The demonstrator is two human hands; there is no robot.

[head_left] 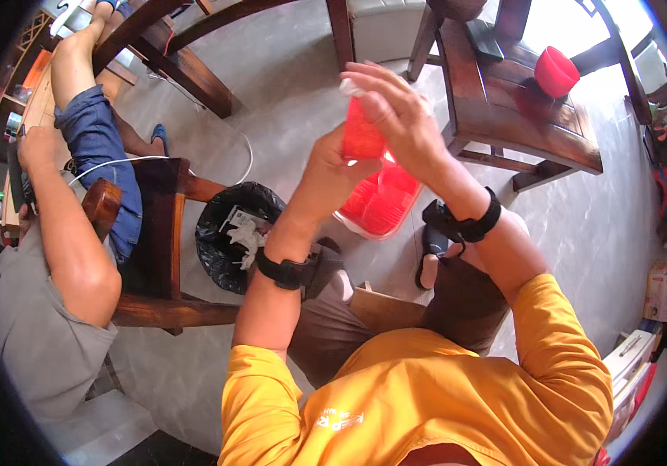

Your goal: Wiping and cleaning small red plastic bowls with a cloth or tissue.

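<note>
In front of me my left hand [327, 180] is wrapped round a red box-shaped plastic container [363, 133], held up above the floor. My right hand [405, 109] lies across the container's upper end, with a bunched white cloth or tissue [350, 88] between thumb and fingers. Just below both hands is a pale-rimmed tub [372, 235] with red pieces [384, 200] inside. My hands and the raised container hide part of it. Both my wrists wear black bands.
A black-lined bin [207, 260] with crumpled tissues stands left of my legs. At the upper right, a wooden chair [465, 101] bears a red bowl [557, 71] and a dark flat object [485, 40]. Another person [46, 311] sits at left; a white cable [252, 159] crosses the floor.
</note>
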